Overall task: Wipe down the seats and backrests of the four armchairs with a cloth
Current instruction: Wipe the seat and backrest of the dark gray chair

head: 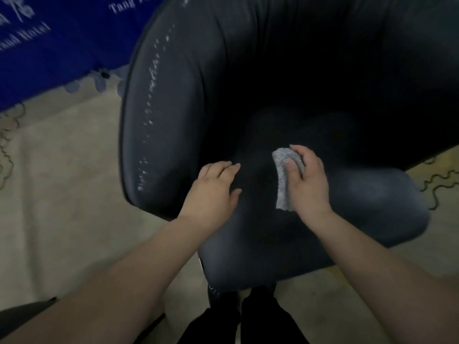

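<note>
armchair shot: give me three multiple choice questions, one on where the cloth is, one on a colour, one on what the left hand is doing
1. Where is the cloth?
A. in the right hand, over the seat
B. on the floor
C. draped on the backrest

2. What colour is the cloth?
A. red
B. grey
C. yellow

3. What is the left hand doing?
A. gripping a bottle
B. holding the cloth
C. lying open on the seat, holding nothing

Answers:
1 A, the right hand's thumb and fingers pinch the cloth above the dark armchair seat.
2 B, the cloth is light grey against the dark cushion.
3 C, the left hand's fingers are spread flat with nothing in them.
</note>
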